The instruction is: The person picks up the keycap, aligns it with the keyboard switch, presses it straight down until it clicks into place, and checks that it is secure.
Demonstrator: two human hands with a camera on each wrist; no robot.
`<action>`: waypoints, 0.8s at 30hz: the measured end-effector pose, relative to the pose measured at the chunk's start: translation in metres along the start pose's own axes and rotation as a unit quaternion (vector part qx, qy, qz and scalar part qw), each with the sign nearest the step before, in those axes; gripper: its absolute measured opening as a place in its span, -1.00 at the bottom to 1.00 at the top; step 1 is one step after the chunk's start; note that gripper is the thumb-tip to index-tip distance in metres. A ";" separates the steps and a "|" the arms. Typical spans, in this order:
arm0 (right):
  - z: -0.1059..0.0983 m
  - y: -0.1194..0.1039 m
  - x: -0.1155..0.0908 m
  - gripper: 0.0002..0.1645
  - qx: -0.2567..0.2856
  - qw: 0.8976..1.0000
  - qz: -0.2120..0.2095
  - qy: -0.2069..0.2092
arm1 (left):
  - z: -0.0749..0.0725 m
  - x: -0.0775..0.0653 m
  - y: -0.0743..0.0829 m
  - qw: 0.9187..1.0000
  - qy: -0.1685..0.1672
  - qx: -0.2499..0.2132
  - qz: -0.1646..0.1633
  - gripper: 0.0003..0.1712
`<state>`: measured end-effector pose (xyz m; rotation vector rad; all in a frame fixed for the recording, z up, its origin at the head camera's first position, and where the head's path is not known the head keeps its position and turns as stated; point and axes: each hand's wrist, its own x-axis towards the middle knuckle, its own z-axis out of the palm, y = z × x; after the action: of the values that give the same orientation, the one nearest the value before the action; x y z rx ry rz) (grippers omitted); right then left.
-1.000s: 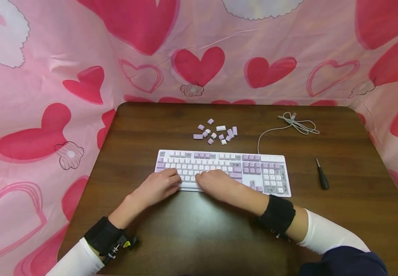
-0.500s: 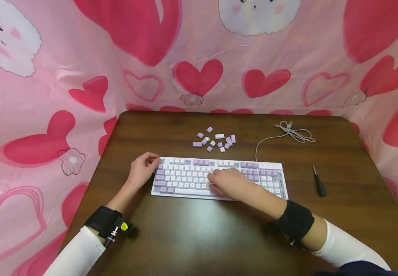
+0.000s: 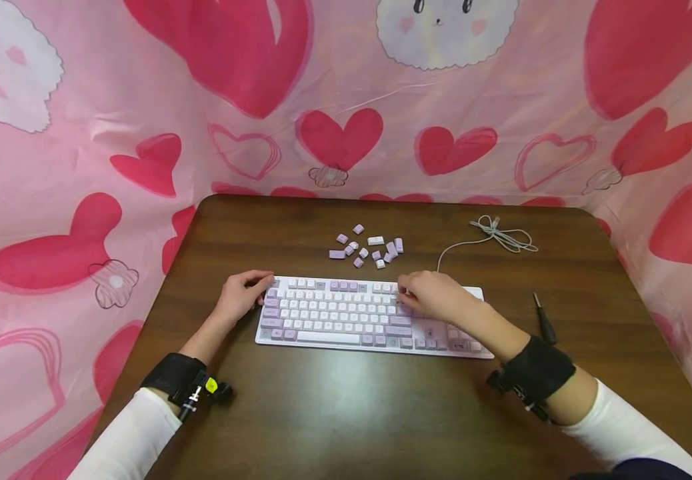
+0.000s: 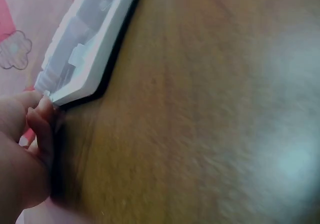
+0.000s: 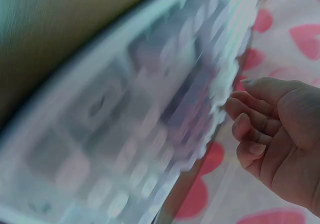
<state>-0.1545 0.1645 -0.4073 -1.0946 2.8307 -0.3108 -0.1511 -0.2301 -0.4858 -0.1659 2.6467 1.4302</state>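
Note:
A white and lilac keyboard (image 3: 328, 337) lies across the middle of the brown table. My left hand (image 3: 241, 295) pinches its far left corner between thumb and fingers. In the left wrist view, those fingertips meet the end of the white keyboard (image 4: 97, 66). My right hand (image 3: 436, 293) is over the keyboard's right part, hiding some of its keys, its fingers loosely bent. The right wrist view, blurred, has the keyboard (image 5: 115, 114) slanting past the right hand (image 5: 290, 134), whose half-curled fingers show nothing between them.
Several loose lilac and white keycaps (image 3: 376, 241) are scattered behind the keyboard. Its cable (image 3: 505, 238) is bundled at the back right. A dark-handled screwdriver (image 3: 545, 325) lies right of the keyboard. Pink heart-print cloth (image 3: 340, 140) stands around the table.
My left hand has gone from the keyboard's front left to its far left corner. My right hand has moved rightward and back across the keys. The keyboard sits slightly further left in view.

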 end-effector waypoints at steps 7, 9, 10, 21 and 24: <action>0.000 0.034 0.024 -0.93 0.047 0.998 0.008 -0.028 | -0.001 -0.004 -0.005 1.000 -0.015 0.012 0.021 -0.59; 0.002 0.039 0.032 -0.90 0.057 0.998 0.004 -0.028 | -0.001 -0.004 -0.005 1.000 -0.015 0.010 0.024 -0.59; 0.003 0.041 0.036 -0.89 0.057 0.998 0.000 -0.025 | -0.002 -0.003 -0.006 0.999 -0.016 0.009 0.026 -0.59; 0.010 0.043 0.072 -0.87 0.033 0.998 -0.045 0.002 | -0.006 -0.004 -0.006 0.999 -0.031 0.009 0.040 -0.59; 0.012 0.042 0.076 -0.88 0.025 0.998 -0.054 -0.008 | -0.003 -0.004 -0.007 0.999 -0.035 0.007 0.034 -0.59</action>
<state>-0.2369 0.1418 -0.4292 -1.2359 2.7399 -0.3772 -0.1457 -0.2363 -0.4896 -0.0232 2.6299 1.4098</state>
